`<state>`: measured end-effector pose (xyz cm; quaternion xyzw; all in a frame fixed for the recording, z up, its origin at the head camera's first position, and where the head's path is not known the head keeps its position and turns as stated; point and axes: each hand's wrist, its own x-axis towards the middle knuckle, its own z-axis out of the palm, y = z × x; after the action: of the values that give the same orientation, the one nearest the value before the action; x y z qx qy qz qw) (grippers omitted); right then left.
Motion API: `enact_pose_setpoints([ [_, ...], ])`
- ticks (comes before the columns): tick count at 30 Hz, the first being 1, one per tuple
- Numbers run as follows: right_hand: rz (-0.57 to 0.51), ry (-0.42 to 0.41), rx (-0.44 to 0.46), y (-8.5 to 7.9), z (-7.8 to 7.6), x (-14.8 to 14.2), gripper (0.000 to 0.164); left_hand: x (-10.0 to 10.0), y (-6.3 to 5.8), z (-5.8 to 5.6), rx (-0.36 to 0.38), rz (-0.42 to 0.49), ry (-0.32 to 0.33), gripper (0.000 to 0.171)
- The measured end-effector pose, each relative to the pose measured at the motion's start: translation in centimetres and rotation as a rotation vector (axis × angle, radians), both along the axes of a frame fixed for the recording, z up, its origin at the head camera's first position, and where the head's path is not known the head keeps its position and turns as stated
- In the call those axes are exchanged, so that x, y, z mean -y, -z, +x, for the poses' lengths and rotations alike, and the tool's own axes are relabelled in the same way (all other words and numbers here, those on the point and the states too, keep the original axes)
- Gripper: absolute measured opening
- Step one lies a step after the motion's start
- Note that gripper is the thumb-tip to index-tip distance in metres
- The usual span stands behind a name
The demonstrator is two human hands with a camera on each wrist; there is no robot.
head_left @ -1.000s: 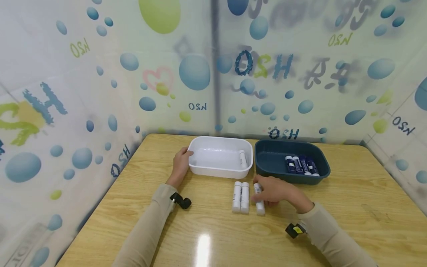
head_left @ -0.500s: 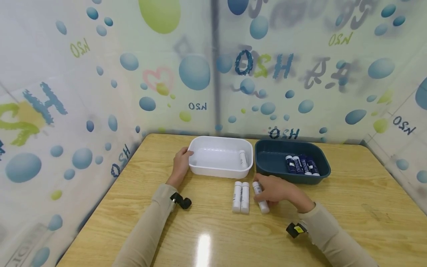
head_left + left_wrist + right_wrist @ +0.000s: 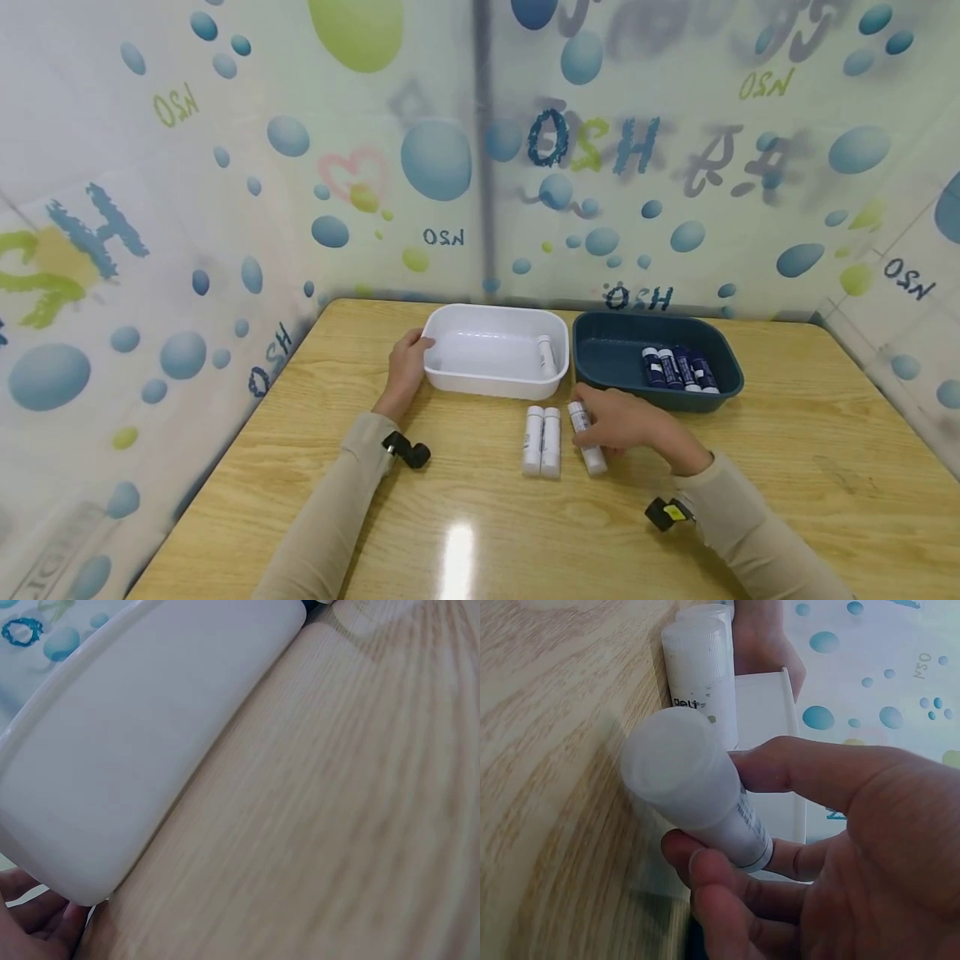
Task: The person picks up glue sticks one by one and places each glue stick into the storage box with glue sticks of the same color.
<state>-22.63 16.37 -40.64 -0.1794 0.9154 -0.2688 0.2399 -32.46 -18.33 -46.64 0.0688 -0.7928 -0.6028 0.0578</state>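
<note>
My right hand (image 3: 626, 421) grips a white capped tube (image 3: 594, 458) between thumb and curled fingers, just in front of the dark blue bin (image 3: 675, 402). In the right wrist view the tube's round end (image 3: 671, 754) faces the camera, close over the table, with dark print along its side. Two similar white tubes (image 3: 532, 442) sit side by side to its left. At the left end of the white bin (image 3: 487, 385), my left hand (image 3: 406, 367) holds the wall, thumb over the rim. The left wrist view shows its fingers (image 3: 71, 922) at the bin's bottom corner.
One white tube (image 3: 547, 357) rests inside the white bin at its right end. Several navy tubes with white caps (image 3: 667, 371) lie in the dark blue bin. Both bins stand side by side at the back of the wooden table (image 3: 480, 492), near a patterned curtain (image 3: 375, 250).
The tube in my right hand has tilted, its near end swinging right and rising slightly. My right hand has shifted a little to the right. The left hand stays at the white bin.
</note>
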Motion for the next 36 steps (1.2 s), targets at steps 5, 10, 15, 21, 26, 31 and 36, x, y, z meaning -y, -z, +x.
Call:
enact_pose_setpoints([
  [5,0.008,-0.009,0.002,0.07,-0.01,0.15,0.045,0.03,0.02,0.01,0.005,0.000,0.002,0.048],
  [10,-0.005,-0.019,0.001,0.03,0.02,0.17,0.043,0.03,-0.06,-0.06,0.006,-0.004,0.003,0.048],
  [15,-0.020,-0.037,-0.002,0.21,-0.13,0.10,0.041,0.06,-0.13,-0.10,0.002,-0.004,0.008,0.047],
  [21,-0.023,-0.050,0.003,0.62,-0.31,0.10,0.041,-0.01,-0.09,-0.17,-0.002,0.003,-0.002,0.046],
  [26,-0.026,-0.051,0.009,0.65,-0.31,0.17,0.042,-0.02,-0.11,-0.44,-0.007,0.006,0.004,0.047],
  [31,-0.015,-0.035,0.022,0.77,-0.16,0.10,0.047,-0.17,-0.01,-0.35,-0.013,-0.007,0.014,0.047],
  [36,-0.023,-0.046,0.010,0.48,-0.25,0.11,0.050,0.01,0.02,-0.03,-0.013,-0.001,-0.003,0.047],
])
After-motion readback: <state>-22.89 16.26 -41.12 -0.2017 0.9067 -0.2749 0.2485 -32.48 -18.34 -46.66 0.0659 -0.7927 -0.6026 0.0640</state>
